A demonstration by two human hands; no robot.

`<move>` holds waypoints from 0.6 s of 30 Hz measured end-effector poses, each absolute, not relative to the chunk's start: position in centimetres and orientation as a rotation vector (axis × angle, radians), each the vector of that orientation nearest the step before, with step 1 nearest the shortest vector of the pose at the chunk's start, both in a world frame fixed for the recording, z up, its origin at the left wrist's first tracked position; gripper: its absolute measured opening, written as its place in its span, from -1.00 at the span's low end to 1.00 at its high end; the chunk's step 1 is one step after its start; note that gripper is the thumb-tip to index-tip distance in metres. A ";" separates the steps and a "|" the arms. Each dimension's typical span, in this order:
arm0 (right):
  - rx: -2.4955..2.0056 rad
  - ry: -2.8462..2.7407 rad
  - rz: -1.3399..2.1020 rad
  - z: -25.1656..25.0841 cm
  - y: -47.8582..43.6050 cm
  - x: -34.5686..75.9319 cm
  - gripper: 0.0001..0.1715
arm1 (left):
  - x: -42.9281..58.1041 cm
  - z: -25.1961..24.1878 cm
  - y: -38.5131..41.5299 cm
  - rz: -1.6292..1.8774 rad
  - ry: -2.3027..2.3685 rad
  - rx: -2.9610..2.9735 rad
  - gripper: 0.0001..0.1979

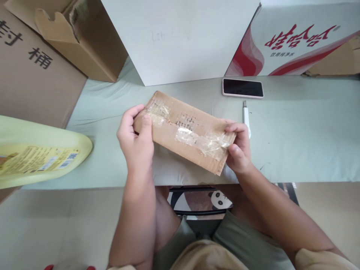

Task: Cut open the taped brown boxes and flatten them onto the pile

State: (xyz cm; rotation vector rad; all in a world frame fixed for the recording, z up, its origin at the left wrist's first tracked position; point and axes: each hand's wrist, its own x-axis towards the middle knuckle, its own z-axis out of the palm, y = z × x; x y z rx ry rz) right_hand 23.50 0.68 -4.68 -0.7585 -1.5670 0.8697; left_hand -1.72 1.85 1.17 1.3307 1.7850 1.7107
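Note:
Between my two hands is a small brown cardboard box (165, 132), held tilted above the pale green cloth, its left end higher in view than its right. Crumpled clear tape (212, 144) runs along its upper face, which also shows torn patches and printed marks. My left hand (136, 137) grips the left end, thumb on top. At the right end my right hand (238, 148) is closed on the edge, its thumb near the lower corner. Just beyond that hand lies a white utility knife (246, 119) with its blade tip showing.
A phone (243, 88) lies behind the knife. Along the back stand a large white box (182, 41) and a red-and-white carton (306, 48). Brown cartons (92, 45) and a yellow bottle (42, 153) occupy the left. The green cloth's front edge (323, 180) is close to my legs.

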 end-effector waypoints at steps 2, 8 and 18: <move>-0.744 -1.560 0.883 -4.7 0.7 23.5 -0.62 | -1.6 1.3 1.9 1.694 1.794 1.296 -0.74; -0.739 -1.565 0.860 -4.6 0.8 23.5 -0.63 | -1.7 1.1 2.1 1.711 1.785 1.270 -0.76; -0.806 -1.625 0.755 -4.8 1.4 24.0 -0.52 | -1.9 0.7 2.0 1.688 1.788 1.303 -0.74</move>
